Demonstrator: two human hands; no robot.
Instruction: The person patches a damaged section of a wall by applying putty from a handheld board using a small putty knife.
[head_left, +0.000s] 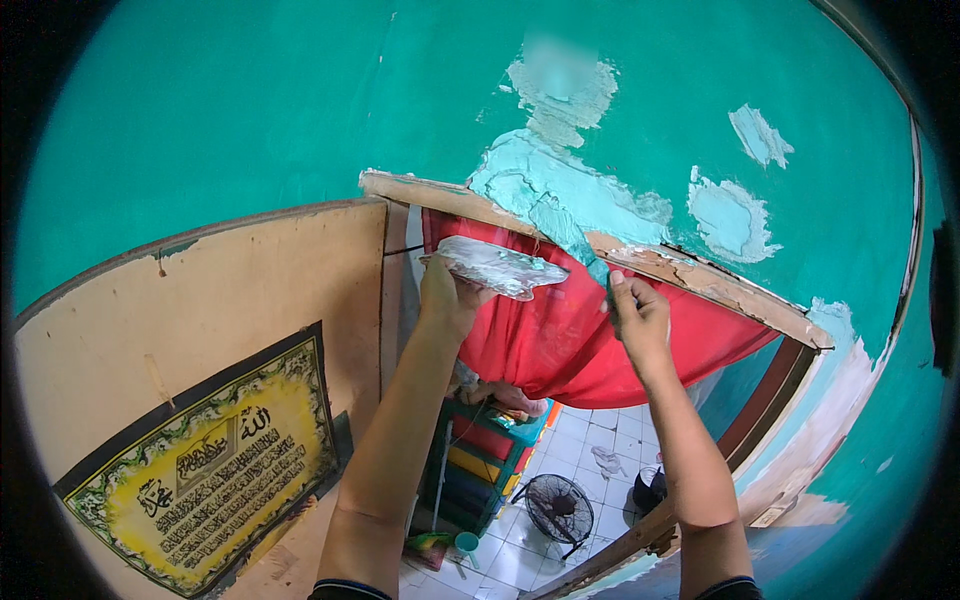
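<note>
My left hand (pixel 450 303) grips a flat board (pixel 495 266) smeared with whitish putty, holding it up just below the door's top frame. To its right, my right hand (pixel 640 315) is closed round the handle of a putty knife (pixel 597 268). The putty knife slants up and left, its blade at the lower edge of a light turquoise putty patch (pixel 590 200) on the green wall (pixel 270 120). This patch overlaps part of the wooden door frame (pixel 440 194), whose chipped edge shows. The fingers of my left hand are partly hidden by the board.
A red curtain (pixel 560 340) hangs in the doorway. Smaller putty patches (pixel 733 218) mark the wall to the right. Below stand a black fan (pixel 558 508) and a colourful drawer unit (pixel 480 450) on white tiles. A framed yellow calligraphy picture (pixel 215 465) hangs at left.
</note>
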